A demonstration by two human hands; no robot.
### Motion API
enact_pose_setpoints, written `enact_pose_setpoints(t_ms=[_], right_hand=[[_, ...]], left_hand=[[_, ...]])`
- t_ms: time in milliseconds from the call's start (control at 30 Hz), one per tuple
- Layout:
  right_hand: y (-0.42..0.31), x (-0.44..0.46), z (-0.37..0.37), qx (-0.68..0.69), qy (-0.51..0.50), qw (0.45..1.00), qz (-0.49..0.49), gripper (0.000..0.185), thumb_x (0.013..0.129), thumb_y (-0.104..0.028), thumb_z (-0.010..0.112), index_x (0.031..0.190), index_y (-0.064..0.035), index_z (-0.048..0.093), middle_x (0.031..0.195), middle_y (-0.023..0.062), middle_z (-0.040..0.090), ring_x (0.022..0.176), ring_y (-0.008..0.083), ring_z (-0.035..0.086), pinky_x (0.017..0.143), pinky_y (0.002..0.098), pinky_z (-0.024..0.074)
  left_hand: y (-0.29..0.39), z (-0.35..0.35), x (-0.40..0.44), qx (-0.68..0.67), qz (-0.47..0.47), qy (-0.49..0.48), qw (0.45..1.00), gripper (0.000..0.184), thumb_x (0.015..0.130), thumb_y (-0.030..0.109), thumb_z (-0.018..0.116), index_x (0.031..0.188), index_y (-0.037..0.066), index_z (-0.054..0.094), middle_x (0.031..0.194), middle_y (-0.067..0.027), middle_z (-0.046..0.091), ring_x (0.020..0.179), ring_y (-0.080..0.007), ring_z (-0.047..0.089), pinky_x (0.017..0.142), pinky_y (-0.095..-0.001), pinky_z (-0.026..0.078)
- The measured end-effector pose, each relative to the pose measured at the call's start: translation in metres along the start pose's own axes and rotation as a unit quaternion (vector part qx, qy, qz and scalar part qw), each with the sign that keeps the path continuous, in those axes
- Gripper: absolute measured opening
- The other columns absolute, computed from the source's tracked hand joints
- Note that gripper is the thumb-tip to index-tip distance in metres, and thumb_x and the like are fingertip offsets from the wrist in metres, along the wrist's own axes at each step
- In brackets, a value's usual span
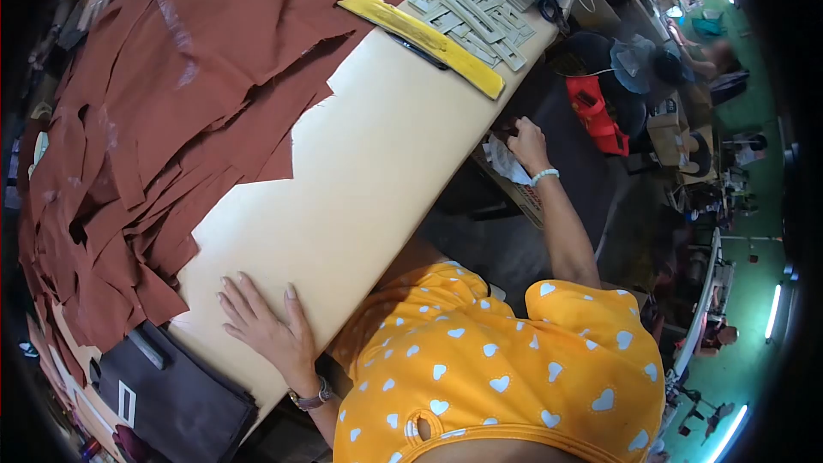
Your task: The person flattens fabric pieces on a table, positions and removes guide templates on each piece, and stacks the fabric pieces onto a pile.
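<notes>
My left hand (270, 326) lies flat on the pale tabletop (343, 180), fingers spread and holding nothing. Nearest to it are the cut edges of a large heap of reddish-brown leather-like sheets (197, 77) and a dark folded piece (184, 399). Off the table's right edge, my right hand (529, 144) is lowered with its fingers curled closed. It is above a cardboard box (525, 197) with crumpled white wrapping (506, 161) on it. Something small and dark shows at the fingertips, but what it is stays unclear.
A yellow straight bar (424, 43) lies near the table's far edge, with a dark pen-like tool (418, 51) alongside. Behind it are several pale strip templates (471, 13). To the right are a red item (596, 116) and cardboard boxes (669, 137). Another person (716, 56) sits farther off.
</notes>
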State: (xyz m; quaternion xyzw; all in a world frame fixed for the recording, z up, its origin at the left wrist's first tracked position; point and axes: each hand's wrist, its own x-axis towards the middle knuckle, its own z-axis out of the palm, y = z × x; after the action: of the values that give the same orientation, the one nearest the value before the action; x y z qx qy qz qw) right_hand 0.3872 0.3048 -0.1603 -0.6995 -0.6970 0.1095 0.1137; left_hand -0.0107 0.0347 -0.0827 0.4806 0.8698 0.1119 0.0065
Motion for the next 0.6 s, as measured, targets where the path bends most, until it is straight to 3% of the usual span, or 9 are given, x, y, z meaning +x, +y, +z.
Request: enact_pose_setpoints(t_ms=[200, 300, 400, 500, 600], right_hand=[[0.017, 0.015, -0.005, 0.029, -0.053, 0.998, 0.016, 0.021, 0.074, -0.012, 0.059, 0.089, 0.0015, 0.064, 0.100, 0.0220, 0.059, 0.097, 0.0415, 0.055, 0.084, 0.0447, 0.0452], [0.025, 0.022, -0.002, 0.025, -0.060, 0.998, 0.020, 0.020, 0.075, -0.012, 0.059, 0.088, 0.0019, 0.064, 0.091, 0.0229, 0.060, 0.089, 0.0395, 0.059, 0.081, 0.0421, 0.0467], [0.031, 0.028, -0.003, 0.119, -0.092, 0.982, 0.117, 0.017, 0.075, -0.013, 0.062, 0.081, 0.0023, 0.064, 0.076, 0.0163, 0.062, 0.066, 0.0281, 0.062, 0.065, 0.0361, 0.0482], [0.042, 0.026, -0.005, 0.283, -0.122, 0.934, 0.180, 0.006, 0.076, -0.013, 0.062, 0.073, -0.0074, 0.063, 0.071, -0.0028, 0.057, 0.065, 0.0064, 0.051, 0.053, 0.0229, 0.0341], [0.042, 0.022, -0.002, 0.431, -0.072, 0.872, 0.222, 0.010, 0.074, -0.015, 0.069, 0.077, -0.0062, 0.064, 0.065, -0.0043, 0.056, 0.046, 0.0032, 0.041, 0.044, 0.0193, 0.0288]], left_hand=[[0.003, -0.003, 0.000, -0.012, -0.006, -0.003, 1.000, 0.061, 0.090, 0.037, 0.050, 0.141, 0.010, 0.030, 0.148, -0.0134, 0.025, 0.136, -0.0369, 0.018, 0.103, -0.0623, 0.013], [0.002, -0.002, 0.000, -0.008, -0.006, 0.001, 1.000, 0.062, 0.090, 0.037, 0.050, 0.141, 0.010, 0.030, 0.148, -0.0134, 0.025, 0.136, -0.0370, 0.018, 0.103, -0.0626, 0.013], [0.003, -0.003, -0.001, -0.011, -0.008, 0.000, 1.000, 0.061, 0.090, 0.037, 0.051, 0.141, 0.011, 0.030, 0.148, -0.0136, 0.024, 0.136, -0.0371, 0.018, 0.103, -0.0626, 0.013], [0.004, -0.003, -0.001, -0.012, -0.008, -0.002, 1.000, 0.062, 0.089, 0.036, 0.051, 0.141, 0.010, 0.031, 0.148, -0.0138, 0.024, 0.136, -0.0371, 0.019, 0.102, -0.0628, 0.014], [0.003, -0.006, 0.002, -0.019, -0.009, -0.010, 1.000, 0.065, 0.086, 0.038, 0.056, 0.139, 0.007, 0.033, 0.146, -0.0166, 0.026, 0.134, -0.0406, 0.020, 0.100, -0.0656, 0.017]])
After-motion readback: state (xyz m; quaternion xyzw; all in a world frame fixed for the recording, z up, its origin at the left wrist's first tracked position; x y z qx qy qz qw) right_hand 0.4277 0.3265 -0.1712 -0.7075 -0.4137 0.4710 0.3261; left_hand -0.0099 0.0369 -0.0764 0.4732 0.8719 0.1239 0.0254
